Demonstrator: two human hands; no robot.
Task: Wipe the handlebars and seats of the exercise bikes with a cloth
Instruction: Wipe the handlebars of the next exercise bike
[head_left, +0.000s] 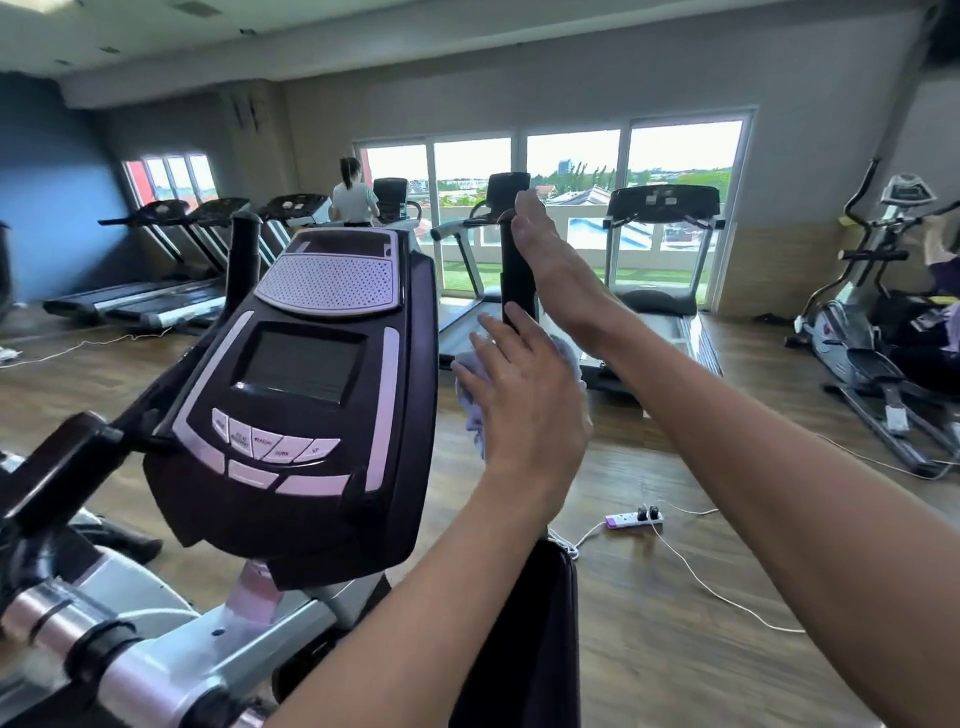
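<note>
L hand (524, 395) presses a pale cloth (470, 400) against the right handlebar (517, 280), a black upright post just right of the console (306, 374). Its fingers are straight and spread, palm flat on the cloth, not curled round the bar. R hand (540, 244) is higher up the same post, fingers extended and resting along its top end by the cap; cannot tell if the thumb wraps round behind. So both hands sit on one bar, R above L, close but not touching. The bar's long axis runs near-vertical, bottom end near, top end far, so the wipe prob. needs to travel up/down along it. L hand is nearer to the unwiped lower stretch, where the dark grip (524, 639) shows at frame bottom. R hand looks to be steadying the bar, w/ the cloth hand doing the work. The left handlebar (244, 254) stands apart on the far side of the console, no hand on it, likely next. No seat in view. Treadmills (660, 270) line the far windows.
</note>
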